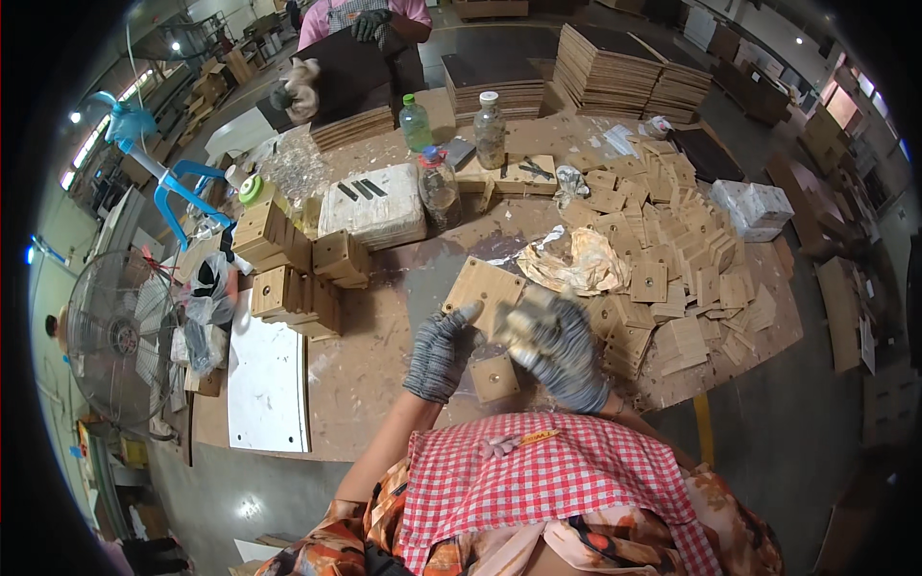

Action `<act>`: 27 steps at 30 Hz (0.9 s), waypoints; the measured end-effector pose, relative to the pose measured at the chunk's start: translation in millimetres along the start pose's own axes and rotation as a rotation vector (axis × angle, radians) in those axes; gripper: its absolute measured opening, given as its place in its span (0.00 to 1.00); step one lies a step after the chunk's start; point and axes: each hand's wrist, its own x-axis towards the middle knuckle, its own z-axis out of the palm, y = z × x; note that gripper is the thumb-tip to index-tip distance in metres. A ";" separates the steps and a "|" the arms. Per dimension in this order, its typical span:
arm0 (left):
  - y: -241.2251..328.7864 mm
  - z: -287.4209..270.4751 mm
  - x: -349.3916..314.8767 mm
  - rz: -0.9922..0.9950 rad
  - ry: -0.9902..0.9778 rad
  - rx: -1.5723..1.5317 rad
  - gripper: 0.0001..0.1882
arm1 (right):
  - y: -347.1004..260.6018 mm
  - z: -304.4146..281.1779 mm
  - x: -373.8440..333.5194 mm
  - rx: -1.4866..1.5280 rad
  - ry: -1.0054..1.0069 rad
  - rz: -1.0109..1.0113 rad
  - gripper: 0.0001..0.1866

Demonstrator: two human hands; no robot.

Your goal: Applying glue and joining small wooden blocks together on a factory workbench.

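Observation:
My left hand (442, 350), in a grey knit glove, grips a square light-wood plate (483, 290) by its left edge, thumb on top. The plate has small dark holes near its corners and is tilted above the table. At the plate's right edge, my right hand (565, 350), in a stained grey glove, is closed and smeared by motion. Something pale and crumpled shows at its fingers, too blurred to name. Just below, a small wooden block (495, 379) with a centre hole lies on the table. Beyond my right hand is a crumpled, stained cloth or paper (576, 261).
Loose wooden plates (663, 221) are heaped at the right. Wooden stacks (293, 298) and a white board (264, 394) stand left. Bottles (490, 132) and a wrapped white block (373, 206) sit farther back. Across the table a gloved co-worker (370, 26) handles dark panels.

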 end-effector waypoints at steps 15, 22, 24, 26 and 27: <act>9.3 23.6 -20.8 0.015 -0.046 -0.046 0.19 | 22.6 -20.1 13.3 -0.166 0.073 0.141 0.18; 1.8 16.1 -15.7 -0.067 -0.051 -0.068 0.19 | 26.4 -19.9 10.0 0.056 0.226 0.330 0.19; -1.2 13.3 -7.8 -0.174 -0.087 -0.334 0.15 | 32.8 -11.1 -0.9 0.065 0.217 0.385 0.19; -18.2 -11.6 6.5 -0.257 -0.245 -0.557 0.13 | 41.2 0.3 -16.2 0.085 0.196 0.434 0.19; -28.7 -25.4 12.1 -0.339 -0.423 -0.777 0.12 | 50.2 7.0 -28.8 0.080 0.130 0.515 0.18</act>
